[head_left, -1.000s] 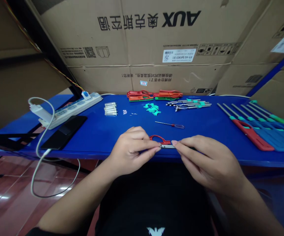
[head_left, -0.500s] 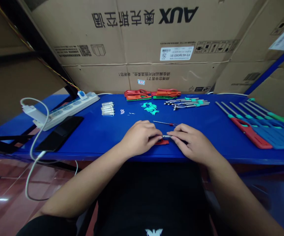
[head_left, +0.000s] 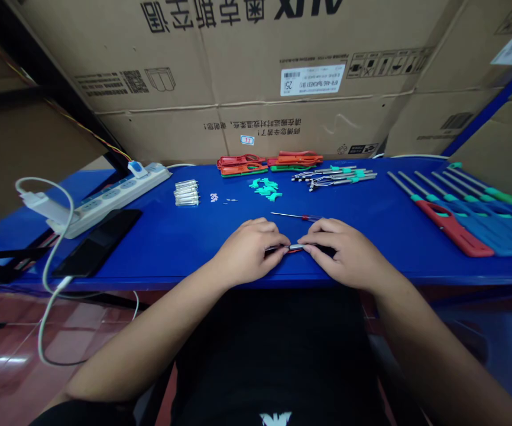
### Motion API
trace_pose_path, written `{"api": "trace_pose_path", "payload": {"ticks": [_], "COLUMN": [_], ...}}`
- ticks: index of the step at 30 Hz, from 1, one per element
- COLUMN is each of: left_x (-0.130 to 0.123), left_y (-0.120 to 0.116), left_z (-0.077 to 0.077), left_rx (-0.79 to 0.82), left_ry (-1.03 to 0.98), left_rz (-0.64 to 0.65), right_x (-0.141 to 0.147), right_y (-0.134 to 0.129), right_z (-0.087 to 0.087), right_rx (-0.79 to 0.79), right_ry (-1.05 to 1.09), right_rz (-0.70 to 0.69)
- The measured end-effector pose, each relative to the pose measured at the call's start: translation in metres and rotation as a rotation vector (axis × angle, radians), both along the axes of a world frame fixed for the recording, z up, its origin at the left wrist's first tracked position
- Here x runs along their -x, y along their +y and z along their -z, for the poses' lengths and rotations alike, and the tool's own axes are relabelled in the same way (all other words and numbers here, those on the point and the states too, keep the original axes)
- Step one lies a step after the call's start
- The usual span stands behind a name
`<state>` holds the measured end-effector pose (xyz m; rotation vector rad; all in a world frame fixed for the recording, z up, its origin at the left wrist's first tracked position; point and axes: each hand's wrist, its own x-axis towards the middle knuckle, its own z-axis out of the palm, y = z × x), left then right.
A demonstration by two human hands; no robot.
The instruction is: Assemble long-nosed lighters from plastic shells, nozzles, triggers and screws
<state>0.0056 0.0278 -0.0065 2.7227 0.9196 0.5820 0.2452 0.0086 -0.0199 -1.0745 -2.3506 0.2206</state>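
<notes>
In front of me at the table's near edge, my left hand point(head_left: 252, 251) and my right hand point(head_left: 349, 253) face each other, fingertips almost meeting. Each pinches one end of a short silver, rod-like piece point(head_left: 298, 246); my fingers cover most of it. Just under it shows a thin strip of a red plastic lighter handle shell point(head_left: 295, 251), and I cannot tell which fingers touch it. A screwdriver point(head_left: 289, 215) with a red collar lies right behind my hands, its handle end close to the right knuckles.
Behind are silvery tubes point(head_left: 187, 193), green plastic bits point(head_left: 267, 188), red and orange handle shells point(head_left: 242, 170) and metal rods with wires point(head_left: 342, 176). Long-nosed lighters point(head_left: 457, 228) lie right. A phone point(head_left: 99, 242) and power strip point(head_left: 118, 192) sit left; cardboard point(head_left: 247, 106) closes the back.
The red shell, earlier visible below the fingers, now shows only as a thin strip against the silver piece. My hands keep their pinch. The view has shifted slightly.
</notes>
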Motion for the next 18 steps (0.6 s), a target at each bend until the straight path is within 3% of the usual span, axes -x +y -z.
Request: {"api": "trace_pose_path", "payload": {"ticks": [5, 18], "left_x": [0.0006, 0.0000], "left_y": [0.0004, 0.0002], "left_z": [0.0000, -0.0013], "left_rx": [0.052, 0.135], "left_ry": [-0.066, -0.088], "left_rz": [-0.050, -0.016], "right_x": [-0.0004, -0.0029], "right_y": [0.0011, -0.0009], "right_z": [-0.0002, 0.0015], "right_rx": [0.008, -0.032], "right_ry": [0.014, 0.027], "right_rz": [0.026, 0.033]}}
